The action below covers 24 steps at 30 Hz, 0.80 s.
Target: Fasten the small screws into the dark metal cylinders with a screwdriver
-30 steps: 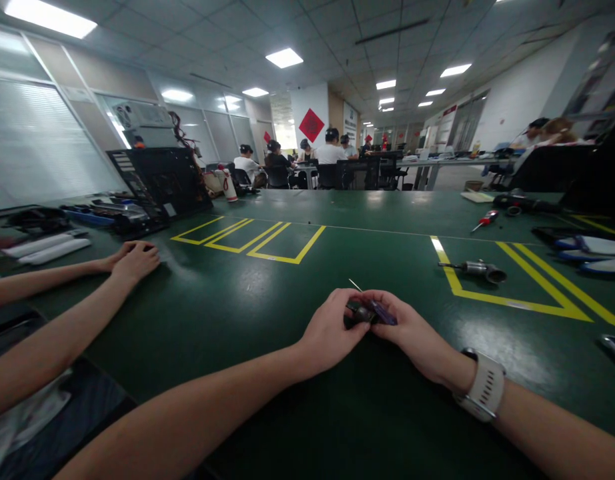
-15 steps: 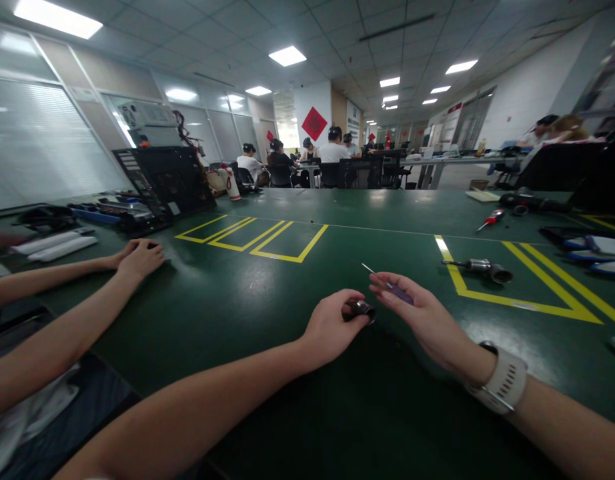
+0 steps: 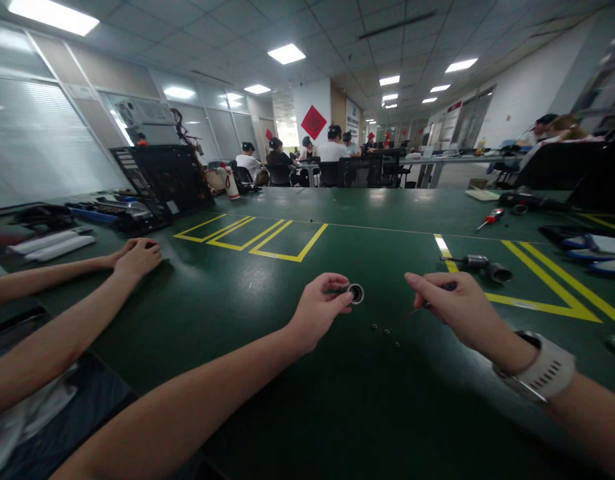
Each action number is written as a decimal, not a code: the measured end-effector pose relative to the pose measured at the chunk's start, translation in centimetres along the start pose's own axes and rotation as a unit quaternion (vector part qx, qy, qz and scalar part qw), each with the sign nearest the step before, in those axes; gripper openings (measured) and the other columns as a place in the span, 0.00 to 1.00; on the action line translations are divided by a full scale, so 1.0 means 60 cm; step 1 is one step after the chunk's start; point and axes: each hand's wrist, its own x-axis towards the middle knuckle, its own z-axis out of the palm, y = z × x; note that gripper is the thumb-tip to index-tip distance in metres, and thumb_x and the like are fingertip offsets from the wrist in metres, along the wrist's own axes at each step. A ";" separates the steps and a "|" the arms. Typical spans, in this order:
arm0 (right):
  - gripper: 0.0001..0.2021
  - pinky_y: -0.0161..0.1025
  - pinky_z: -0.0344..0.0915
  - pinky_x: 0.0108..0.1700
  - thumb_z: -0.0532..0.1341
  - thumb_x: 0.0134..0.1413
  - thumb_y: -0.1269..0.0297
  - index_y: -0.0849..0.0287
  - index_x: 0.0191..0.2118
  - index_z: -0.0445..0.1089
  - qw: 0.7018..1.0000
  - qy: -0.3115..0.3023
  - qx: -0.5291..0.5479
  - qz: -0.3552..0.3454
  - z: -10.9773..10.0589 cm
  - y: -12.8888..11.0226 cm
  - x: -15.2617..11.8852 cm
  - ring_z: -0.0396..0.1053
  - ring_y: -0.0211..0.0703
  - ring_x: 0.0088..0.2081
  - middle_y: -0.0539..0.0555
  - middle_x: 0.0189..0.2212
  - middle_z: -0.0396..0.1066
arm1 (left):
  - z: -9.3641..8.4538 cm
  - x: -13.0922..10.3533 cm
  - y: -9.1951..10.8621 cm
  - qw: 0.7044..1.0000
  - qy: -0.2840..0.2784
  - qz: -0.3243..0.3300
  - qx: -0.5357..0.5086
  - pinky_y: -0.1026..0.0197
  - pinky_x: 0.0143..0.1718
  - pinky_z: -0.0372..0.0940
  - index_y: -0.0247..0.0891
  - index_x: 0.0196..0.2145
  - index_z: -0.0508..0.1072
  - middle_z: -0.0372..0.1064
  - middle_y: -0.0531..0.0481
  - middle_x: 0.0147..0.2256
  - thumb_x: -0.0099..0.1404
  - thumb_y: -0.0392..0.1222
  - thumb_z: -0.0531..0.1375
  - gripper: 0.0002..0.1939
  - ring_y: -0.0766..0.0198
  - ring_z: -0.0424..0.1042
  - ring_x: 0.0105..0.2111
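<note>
My left hand (image 3: 320, 308) grips a round, hollow metal part (image 3: 356, 293) between thumb and fingers, its open ring facing me. To the right, my right hand (image 3: 450, 300) is closed around a thin screwdriver (image 3: 421, 309), whose shaft points down to the left. Three tiny dark pieces lie on the green tabletop between and below the hands: one at the left (image 3: 374, 327), one in the middle (image 3: 386, 331), one nearer me (image 3: 397, 345). The two hands are apart.
A metal tool assembly (image 3: 480, 265) lies across yellow tape at the right, with a red screwdriver (image 3: 490, 219) behind it. Blue-white gloves (image 3: 600, 253) sit farther right. Another person's hands (image 3: 137, 258) rest at the left, before a black computer case (image 3: 165, 177).
The metal part has turned its opening toward me and moved slightly up left. My right hand has moved right, its screwdriver now pointing downward. Three tiny pieces now show on the tabletop.
</note>
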 end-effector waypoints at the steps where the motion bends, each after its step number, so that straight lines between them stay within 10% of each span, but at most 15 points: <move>1: 0.23 0.35 0.46 0.18 0.54 0.50 0.47 0.58 0.13 0.65 1.000 -0.001 -0.022 -0.011 0.000 0.000 0.000 0.50 0.34 0.14 0.46 0.10 0.50 | 0.000 0.000 0.001 1.000 -0.002 -0.002 0.000 0.55 0.38 0.70 0.34 0.39 0.67 0.67 0.45 0.40 0.56 0.31 0.61 0.12 0.61 0.73 0.36; 16: 0.23 0.36 0.47 0.20 0.53 0.53 0.52 0.58 0.13 0.64 0.990 0.001 -0.098 -0.099 0.018 -0.003 -0.009 0.52 0.34 0.15 0.46 0.10 0.54 | 0.007 -0.006 0.009 0.999 -0.008 -0.029 -0.016 0.57 0.43 0.68 0.33 0.40 0.71 0.72 0.45 0.38 0.56 0.29 0.60 0.12 0.63 0.73 0.36; 24: 0.20 0.33 0.50 0.17 0.54 0.54 0.50 0.58 0.19 0.67 0.990 0.065 0.119 -0.040 0.021 0.011 -0.017 0.56 0.35 0.16 0.46 0.12 0.56 | 0.008 -0.007 0.016 0.997 0.012 -0.061 -0.042 0.56 0.45 0.67 0.33 0.43 0.72 0.74 0.44 0.38 0.55 0.27 0.60 0.16 0.63 0.73 0.37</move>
